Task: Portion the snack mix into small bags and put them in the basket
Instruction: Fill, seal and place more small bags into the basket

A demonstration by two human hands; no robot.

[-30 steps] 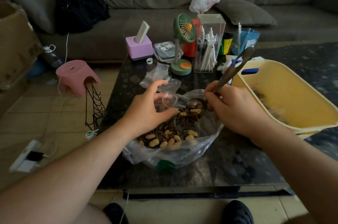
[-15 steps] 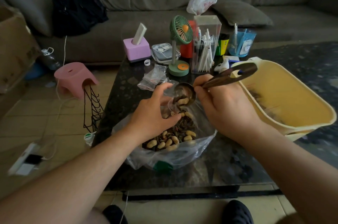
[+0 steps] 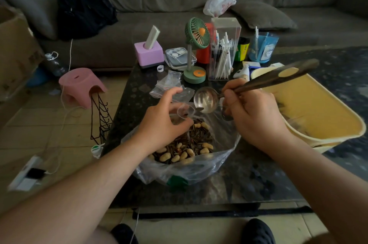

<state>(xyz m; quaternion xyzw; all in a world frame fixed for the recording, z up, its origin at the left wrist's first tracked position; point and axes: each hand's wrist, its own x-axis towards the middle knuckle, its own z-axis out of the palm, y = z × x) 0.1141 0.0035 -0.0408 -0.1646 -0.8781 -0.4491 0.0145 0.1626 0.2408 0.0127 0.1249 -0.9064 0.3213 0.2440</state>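
A large clear plastic bag of snack mix, peanuts and dark seeds, sits on the dark table. Above it my left hand pinches a small clear bag and holds its mouth open. My right hand grips a metal spoon by its long handle. The spoon's bowl is tipped toward the small bag's mouth and looks empty. The yellow basket stands to the right, with something dark inside near its left wall.
Spare small bags lie behind the big bag. Further back stand a green desk fan, a clear pen holder, a pink box and cups. A pink stool and a wire rack stand left of the table; a sofa is behind.
The spoon rose out of the snack mix loaded, tilted over the small bag in my left hand, and now looks empty. My left hand stayed over the big bag.
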